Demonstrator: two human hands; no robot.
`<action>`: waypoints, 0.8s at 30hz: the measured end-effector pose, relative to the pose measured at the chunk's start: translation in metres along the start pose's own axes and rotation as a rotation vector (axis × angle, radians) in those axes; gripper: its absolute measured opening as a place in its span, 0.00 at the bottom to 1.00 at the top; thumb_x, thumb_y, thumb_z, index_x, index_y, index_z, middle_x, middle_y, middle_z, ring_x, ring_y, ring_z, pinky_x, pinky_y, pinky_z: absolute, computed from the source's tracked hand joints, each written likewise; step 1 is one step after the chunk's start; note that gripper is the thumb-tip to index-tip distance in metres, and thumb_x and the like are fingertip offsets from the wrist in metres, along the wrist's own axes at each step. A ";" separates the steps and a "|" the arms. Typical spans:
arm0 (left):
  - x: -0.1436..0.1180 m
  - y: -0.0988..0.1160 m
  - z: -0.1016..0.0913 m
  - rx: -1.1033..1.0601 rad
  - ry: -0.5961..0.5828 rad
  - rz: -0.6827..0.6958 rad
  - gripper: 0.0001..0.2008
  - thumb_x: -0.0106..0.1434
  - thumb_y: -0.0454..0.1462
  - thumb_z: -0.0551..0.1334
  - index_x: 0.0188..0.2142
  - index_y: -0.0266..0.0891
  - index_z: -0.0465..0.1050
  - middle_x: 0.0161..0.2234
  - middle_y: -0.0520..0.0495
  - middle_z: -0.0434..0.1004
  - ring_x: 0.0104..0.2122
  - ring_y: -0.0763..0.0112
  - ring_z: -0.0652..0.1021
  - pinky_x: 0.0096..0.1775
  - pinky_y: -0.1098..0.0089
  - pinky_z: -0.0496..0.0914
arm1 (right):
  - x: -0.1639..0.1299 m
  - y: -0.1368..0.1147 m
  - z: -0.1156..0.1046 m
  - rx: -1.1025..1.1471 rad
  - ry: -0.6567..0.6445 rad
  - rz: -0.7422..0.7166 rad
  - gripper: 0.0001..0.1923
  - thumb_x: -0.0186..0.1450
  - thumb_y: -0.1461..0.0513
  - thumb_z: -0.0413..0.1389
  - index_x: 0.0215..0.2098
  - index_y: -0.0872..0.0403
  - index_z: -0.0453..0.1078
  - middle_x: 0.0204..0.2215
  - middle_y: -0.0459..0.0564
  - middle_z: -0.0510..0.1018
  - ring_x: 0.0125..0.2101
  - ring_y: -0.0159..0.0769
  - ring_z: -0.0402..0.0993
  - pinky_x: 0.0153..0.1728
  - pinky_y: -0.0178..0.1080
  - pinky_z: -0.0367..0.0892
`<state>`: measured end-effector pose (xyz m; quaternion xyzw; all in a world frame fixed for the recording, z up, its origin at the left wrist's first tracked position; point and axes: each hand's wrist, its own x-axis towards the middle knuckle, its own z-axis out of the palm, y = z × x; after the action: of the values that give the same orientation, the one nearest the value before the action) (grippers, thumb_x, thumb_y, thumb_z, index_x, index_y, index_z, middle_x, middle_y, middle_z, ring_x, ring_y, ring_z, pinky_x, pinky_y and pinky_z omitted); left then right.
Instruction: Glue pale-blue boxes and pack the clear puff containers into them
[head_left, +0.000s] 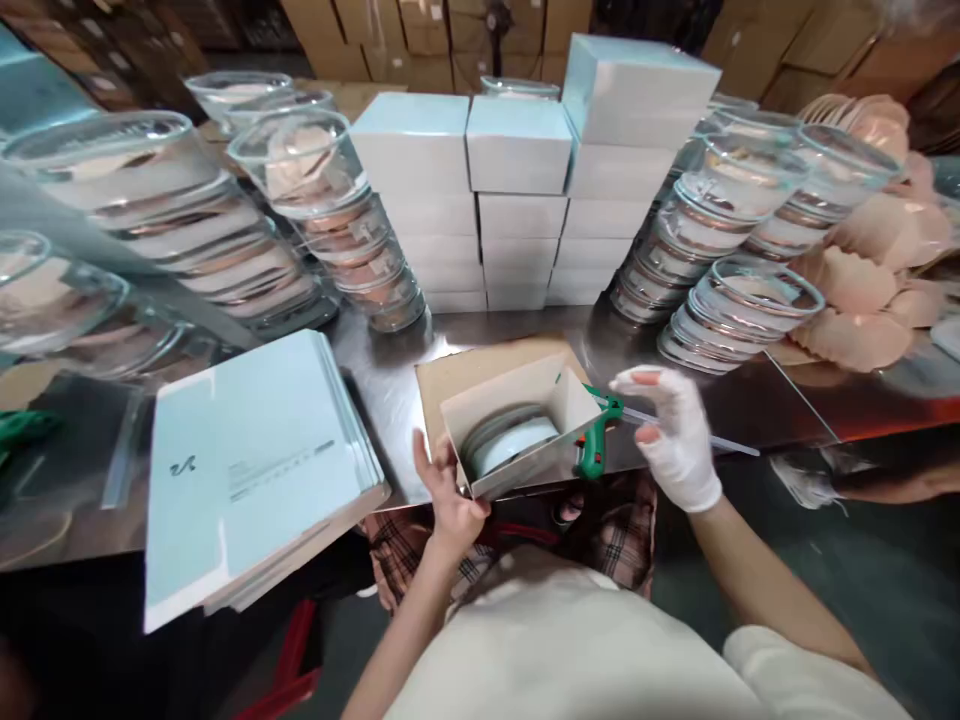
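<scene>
In front of me an open-topped pale box (517, 477) sits tilted on a brown cardboard sheet (450, 385). Inside it lies a round, glossy white and grey item (517, 445), whose kind I cannot make out. My left hand (454, 505) is bare, its fingers apart at the box's near left corner; whether it bears any weight is unclear. To the right, my right hand (679, 440) wears a white glove with bare thumb and index tips. It hovers with those fingers apart and nothing between them. Between it and the box lies a green glue gun (594, 450) with a clear glue stick (731, 446).
A pile of flat light-blue cartons (247, 460) overhangs the table edge at left. Stacked white boxes (517, 215) stand at the back. Stacks of clear round containers (367, 250) (739, 315) flank them. Peach shell-shaped pieces (862, 290) are at right, near another person's hand (806, 480).
</scene>
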<state>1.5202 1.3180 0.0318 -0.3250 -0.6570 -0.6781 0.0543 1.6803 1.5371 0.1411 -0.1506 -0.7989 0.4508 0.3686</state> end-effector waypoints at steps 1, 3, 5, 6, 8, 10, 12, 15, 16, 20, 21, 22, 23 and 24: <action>0.000 -0.002 -0.004 -0.017 -0.006 0.057 0.38 0.67 0.65 0.57 0.66 0.45 0.63 0.61 0.31 0.71 0.57 0.50 0.78 0.56 0.50 0.74 | -0.003 0.012 0.007 0.047 -0.024 0.019 0.38 0.64 0.36 0.63 0.63 0.45 0.65 0.60 0.57 0.72 0.56 0.49 0.76 0.61 0.55 0.70; 0.000 -0.004 -0.011 -0.011 -0.015 0.172 0.32 0.66 0.63 0.61 0.60 0.48 0.70 0.63 0.32 0.69 0.60 0.48 0.76 0.57 0.47 0.73 | -0.006 0.026 0.028 0.120 -0.086 -0.017 0.41 0.58 0.32 0.64 0.59 0.47 0.69 0.66 0.59 0.67 0.63 0.53 0.71 0.65 0.56 0.67; 0.000 -0.003 -0.015 0.007 -0.020 0.208 0.30 0.63 0.66 0.62 0.47 0.46 0.76 0.58 0.34 0.72 0.57 0.47 0.77 0.55 0.48 0.74 | -0.005 0.027 0.052 0.200 -0.154 -0.052 0.40 0.56 0.27 0.59 0.45 0.50 0.76 0.68 0.58 0.66 0.68 0.57 0.65 0.68 0.55 0.63; 0.001 -0.002 -0.016 0.010 -0.008 0.185 0.31 0.61 0.67 0.62 0.42 0.44 0.76 0.54 0.35 0.74 0.53 0.48 0.79 0.52 0.50 0.75 | -0.004 0.023 0.064 0.233 -0.171 -0.042 0.39 0.58 0.26 0.56 0.40 0.50 0.76 0.67 0.58 0.68 0.69 0.57 0.64 0.69 0.55 0.62; 0.003 0.002 -0.015 0.010 0.044 0.103 0.31 0.61 0.67 0.62 0.40 0.43 0.75 0.47 0.39 0.76 0.46 0.54 0.80 0.47 0.55 0.76 | -0.002 0.011 0.085 0.281 -0.111 0.021 0.31 0.65 0.32 0.57 0.39 0.50 0.74 0.62 0.58 0.73 0.66 0.54 0.68 0.68 0.54 0.62; 0.006 0.007 -0.013 -0.001 0.103 0.063 0.28 0.63 0.64 0.64 0.45 0.44 0.74 0.46 0.42 0.75 0.43 0.59 0.79 0.44 0.59 0.76 | 0.000 -0.002 0.100 0.301 0.041 0.109 0.22 0.68 0.44 0.62 0.50 0.48 0.69 0.63 0.58 0.73 0.64 0.49 0.71 0.66 0.52 0.65; 0.010 0.010 -0.015 -0.010 0.105 0.128 0.26 0.63 0.61 0.66 0.48 0.46 0.74 0.46 0.43 0.75 0.44 0.60 0.78 0.46 0.59 0.75 | -0.001 -0.010 0.105 0.310 0.145 0.157 0.26 0.67 0.52 0.64 0.58 0.46 0.61 0.66 0.59 0.69 0.62 0.44 0.73 0.62 0.49 0.69; 0.016 0.012 -0.025 0.061 0.032 0.298 0.23 0.65 0.60 0.66 0.41 0.44 0.79 0.46 0.44 0.74 0.47 0.59 0.77 0.49 0.59 0.74 | -0.009 -0.010 0.088 0.236 0.095 0.173 0.23 0.71 0.52 0.59 0.60 0.47 0.61 0.64 0.57 0.72 0.57 0.41 0.76 0.58 0.44 0.72; 0.017 0.011 -0.029 0.096 0.012 0.333 0.24 0.66 0.61 0.65 0.39 0.43 0.80 0.46 0.44 0.74 0.47 0.59 0.78 0.49 0.59 0.74 | -0.014 -0.006 0.077 0.155 0.065 0.196 0.18 0.73 0.51 0.56 0.57 0.48 0.65 0.59 0.56 0.76 0.54 0.41 0.77 0.56 0.43 0.72; 0.015 -0.001 -0.035 0.202 0.014 0.389 0.32 0.63 0.67 0.61 0.38 0.41 0.80 0.43 0.44 0.73 0.47 0.56 0.78 0.51 0.56 0.74 | -0.029 0.019 0.032 -0.458 0.023 0.587 0.22 0.73 0.44 0.50 0.38 0.51 0.74 0.39 0.54 0.82 0.43 0.45 0.79 0.48 0.43 0.71; 0.014 -0.006 -0.033 0.227 0.017 0.410 0.30 0.63 0.66 0.63 0.38 0.42 0.78 0.40 0.45 0.72 0.44 0.58 0.79 0.52 0.56 0.73 | -0.030 0.026 0.026 -0.581 -0.009 0.719 0.21 0.71 0.44 0.53 0.37 0.51 0.75 0.38 0.55 0.82 0.42 0.46 0.79 0.46 0.43 0.70; 0.013 -0.010 -0.031 0.249 0.024 0.437 0.26 0.63 0.63 0.64 0.38 0.43 0.77 0.37 0.48 0.71 0.41 0.61 0.78 0.53 0.56 0.73 | -0.029 0.032 0.023 -0.637 -0.043 0.829 0.20 0.67 0.44 0.58 0.37 0.52 0.75 0.38 0.55 0.82 0.42 0.48 0.80 0.45 0.43 0.69; 0.012 -0.014 -0.028 0.261 0.034 0.469 0.23 0.63 0.60 0.66 0.38 0.44 0.75 0.34 0.51 0.70 0.37 0.63 0.77 0.55 0.56 0.72 | -0.028 0.038 0.022 -0.627 -0.069 0.906 0.18 0.63 0.46 0.63 0.37 0.52 0.75 0.37 0.56 0.82 0.42 0.49 0.80 0.44 0.42 0.69; 0.011 -0.017 -0.025 0.263 0.050 0.496 0.20 0.64 0.58 0.66 0.39 0.45 0.74 0.32 0.53 0.69 0.35 0.64 0.77 0.57 0.55 0.71 | -0.026 0.043 0.023 -0.574 -0.076 0.946 0.17 0.59 0.49 0.67 0.36 0.52 0.75 0.36 0.56 0.82 0.42 0.50 0.80 0.42 0.41 0.68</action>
<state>1.4939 1.3011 0.0248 -0.4492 -0.6383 -0.5608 0.2763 1.6772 1.5319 0.0867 -0.5711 -0.7476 0.3367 0.0408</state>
